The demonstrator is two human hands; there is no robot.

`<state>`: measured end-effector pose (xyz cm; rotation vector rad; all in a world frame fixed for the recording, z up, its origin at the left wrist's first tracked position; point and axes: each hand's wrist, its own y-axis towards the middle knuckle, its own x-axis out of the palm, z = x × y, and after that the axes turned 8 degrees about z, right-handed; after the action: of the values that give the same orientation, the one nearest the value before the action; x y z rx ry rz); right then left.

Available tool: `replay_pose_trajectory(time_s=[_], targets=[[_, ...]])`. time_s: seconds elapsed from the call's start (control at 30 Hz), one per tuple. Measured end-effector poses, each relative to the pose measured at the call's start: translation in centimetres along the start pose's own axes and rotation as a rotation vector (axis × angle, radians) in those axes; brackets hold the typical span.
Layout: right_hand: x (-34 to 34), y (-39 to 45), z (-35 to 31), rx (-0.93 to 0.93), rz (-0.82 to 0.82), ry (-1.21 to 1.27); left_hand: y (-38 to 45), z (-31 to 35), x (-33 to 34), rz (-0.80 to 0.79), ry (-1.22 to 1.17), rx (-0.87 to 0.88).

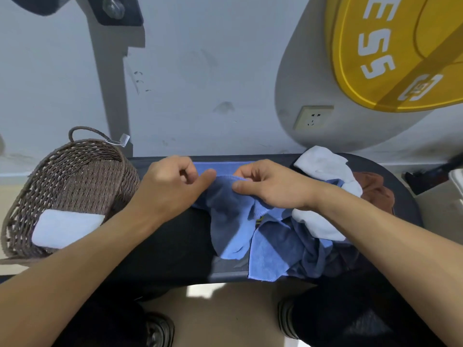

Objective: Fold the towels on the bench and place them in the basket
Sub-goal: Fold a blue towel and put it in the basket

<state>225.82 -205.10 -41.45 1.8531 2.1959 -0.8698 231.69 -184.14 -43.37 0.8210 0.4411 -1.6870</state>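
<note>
- Basket [75, 176] of brown wicker sits at my far left, at the left end of the dark table [400, 186], its loop handle toward the wall.
- Inside it, near the front rim, I see one folded white towel [66, 227] lying flat.
- My left hand [170, 186] is just right of the basket, fingers curled, thumb reaching out to the upper edge of the blue towel [230, 221]; I cannot tell for sure whether the curled fingers actually pinch the cloth.
- The blue towel is bunched at the middle of the table, its top hem raised between my hands and the rest sagging toward the table's front edge.
- My right hand [270, 186] grips that same hem, thumb and curled fingers clamped on the fabric, very near the left hand.
- Under and right of the blue towel lies a heap: a second blue cloth [270, 256] flat at the front edge, a darker blue-grey cloth [313, 251], a crumpled white towel [325, 169], and a brown towel [375, 189] furthest right.
- On the wall above the heap I see a socket [313, 117], and a yellow disc [406, 46] at the upper right.
</note>
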Motion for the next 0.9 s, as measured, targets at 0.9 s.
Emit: replay_pose_trajectory(time_s=[0.9], targets=[[4.7, 3.2, 0.8, 0.013, 0.081, 0.359, 3.8, 1.3, -2.8, -0.147, -0.560, -0.069]])
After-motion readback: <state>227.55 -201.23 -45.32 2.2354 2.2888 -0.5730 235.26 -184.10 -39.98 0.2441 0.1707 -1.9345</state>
